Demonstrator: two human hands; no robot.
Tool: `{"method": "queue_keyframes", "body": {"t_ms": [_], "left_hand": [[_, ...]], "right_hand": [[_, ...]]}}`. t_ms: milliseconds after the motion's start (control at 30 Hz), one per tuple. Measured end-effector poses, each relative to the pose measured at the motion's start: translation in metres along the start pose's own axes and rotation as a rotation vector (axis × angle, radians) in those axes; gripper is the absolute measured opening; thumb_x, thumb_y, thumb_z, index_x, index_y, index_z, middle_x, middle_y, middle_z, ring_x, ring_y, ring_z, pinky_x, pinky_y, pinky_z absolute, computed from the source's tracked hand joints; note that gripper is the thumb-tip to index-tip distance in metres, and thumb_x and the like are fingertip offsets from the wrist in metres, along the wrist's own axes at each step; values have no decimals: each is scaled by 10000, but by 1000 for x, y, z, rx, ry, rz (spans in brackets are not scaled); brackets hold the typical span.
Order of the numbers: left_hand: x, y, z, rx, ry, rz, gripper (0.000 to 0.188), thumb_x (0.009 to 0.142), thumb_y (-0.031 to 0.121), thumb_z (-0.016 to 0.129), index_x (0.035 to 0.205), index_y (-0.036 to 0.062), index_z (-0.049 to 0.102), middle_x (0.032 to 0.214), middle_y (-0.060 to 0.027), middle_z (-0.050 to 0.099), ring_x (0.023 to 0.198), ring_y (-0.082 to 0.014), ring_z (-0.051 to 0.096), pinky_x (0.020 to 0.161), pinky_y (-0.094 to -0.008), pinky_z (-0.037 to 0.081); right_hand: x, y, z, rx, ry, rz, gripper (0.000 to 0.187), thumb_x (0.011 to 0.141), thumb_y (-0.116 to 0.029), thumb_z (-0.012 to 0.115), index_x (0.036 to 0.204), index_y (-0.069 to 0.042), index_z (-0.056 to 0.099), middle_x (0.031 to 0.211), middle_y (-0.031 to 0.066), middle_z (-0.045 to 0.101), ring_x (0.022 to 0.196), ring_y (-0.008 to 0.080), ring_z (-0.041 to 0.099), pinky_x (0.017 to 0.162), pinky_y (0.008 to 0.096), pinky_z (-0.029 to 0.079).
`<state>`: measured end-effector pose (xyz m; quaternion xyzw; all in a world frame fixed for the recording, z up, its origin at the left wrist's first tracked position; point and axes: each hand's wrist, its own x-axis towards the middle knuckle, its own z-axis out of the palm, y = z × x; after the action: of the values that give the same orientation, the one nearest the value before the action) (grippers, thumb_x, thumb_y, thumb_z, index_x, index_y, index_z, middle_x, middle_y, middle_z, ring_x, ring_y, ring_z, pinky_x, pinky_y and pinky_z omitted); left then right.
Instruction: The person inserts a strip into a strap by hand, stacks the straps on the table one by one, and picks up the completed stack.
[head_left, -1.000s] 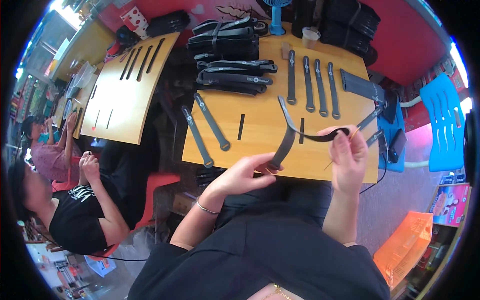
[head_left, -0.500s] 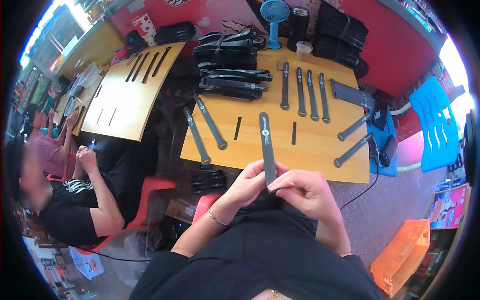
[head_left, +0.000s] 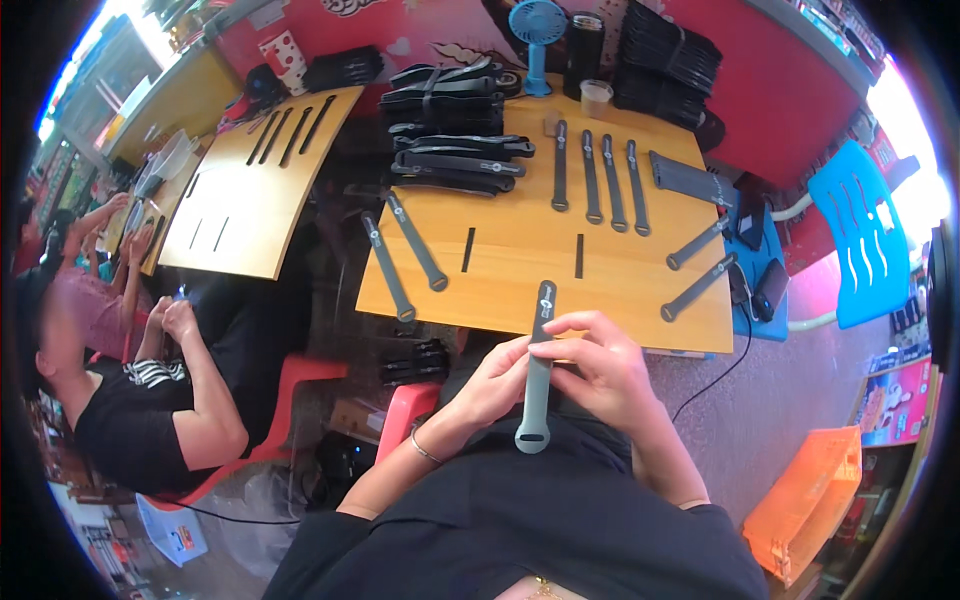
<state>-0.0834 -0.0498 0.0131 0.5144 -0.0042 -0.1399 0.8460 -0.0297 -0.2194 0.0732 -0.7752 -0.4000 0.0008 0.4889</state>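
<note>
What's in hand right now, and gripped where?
One gray strap, held near mid-length by the fingers of the left hand and right hand. Its slotted end and plain rounded end both stick out free.

Beyond the strap (head_left: 535, 397) between the hands (head_left: 603, 375), strap stacks (head_left: 440, 108) lie on the table (head_left: 515, 255), left of a fan (head_left: 537, 22)

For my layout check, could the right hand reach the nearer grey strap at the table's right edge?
Probably yes: nothing visible blocks the right hand from that grey strap, though it's holding another.
</note>
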Motion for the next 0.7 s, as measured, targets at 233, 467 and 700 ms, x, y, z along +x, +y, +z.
{"method": "queue_keyframes", "body": {"t_ms": [233, 467, 700], "left_hand": [[-4, 29, 8, 202, -245, -128, 359, 1040, 295, 403, 960, 19, 618, 681, 78, 388, 617, -25, 332, 543, -197, 304], [4, 63, 10, 452, -318, -25, 349, 1024, 263, 449, 884, 11, 646, 631, 52, 407, 586, -53, 349, 528, -237, 308], [-28, 80, -67, 462, -297, -69, 303, 1013, 195, 443, 894, -1, 641, 648, -3, 512, 585, -84, 437, 558, -234, 377]], "right_hand": [[-10, 16, -1, 725, 207, 305, 83, 934, 6, 566, 984, 7, 632, 888, 20, 639, 719, 73, 566, 617, 222, 443], [-12, 38, -47, 1136, 643, 258, 170, 947, -76, 594, 1111, -104, 628, 940, 20, 667, 557, 36, 409, 467, 200, 294], [-68, 85, -233, 1355, 869, -112, 194, 1002, -192, 513, 1116, -44, 566, 921, 16, 551, 561, 52, 310, 466, 207, 262]]}}
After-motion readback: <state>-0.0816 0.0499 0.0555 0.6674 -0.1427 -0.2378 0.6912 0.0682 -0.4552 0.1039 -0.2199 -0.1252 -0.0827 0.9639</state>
